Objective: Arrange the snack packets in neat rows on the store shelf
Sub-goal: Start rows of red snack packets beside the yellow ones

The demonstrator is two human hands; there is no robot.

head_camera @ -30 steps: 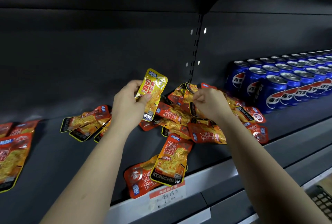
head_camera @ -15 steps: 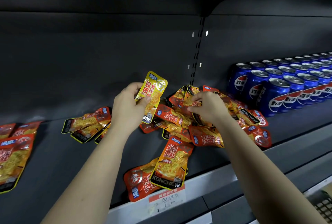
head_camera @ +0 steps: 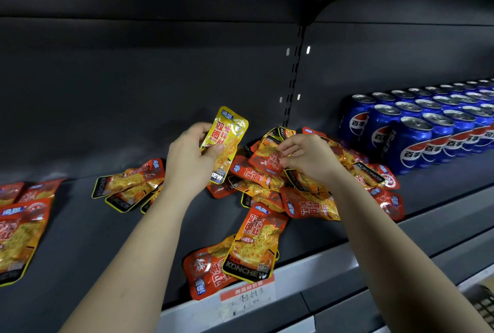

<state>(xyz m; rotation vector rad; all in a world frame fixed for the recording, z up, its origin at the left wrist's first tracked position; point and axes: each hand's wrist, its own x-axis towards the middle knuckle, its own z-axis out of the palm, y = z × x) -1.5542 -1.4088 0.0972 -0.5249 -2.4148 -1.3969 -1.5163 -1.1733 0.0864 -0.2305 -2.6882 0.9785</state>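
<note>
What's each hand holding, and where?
Left hand grips the yellow packet mid-length, by its edge. Right hand pinches the edge of an orange packet atop the pile.

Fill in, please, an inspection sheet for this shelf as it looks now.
Surface: dark grey shelf, price tag at its front.
Job's things: loose pile of packets in the middle; fanned group left of it; flat packets far left; two packets near the front.
Clutter: blue cola cans in rows, right.
Grippers: left hand holds yellow packet upright; right hand pinches top packet of the pile.
Cables: nothing seen.
Surroundings: slotted upright behind; wire basket lower right.
</note>
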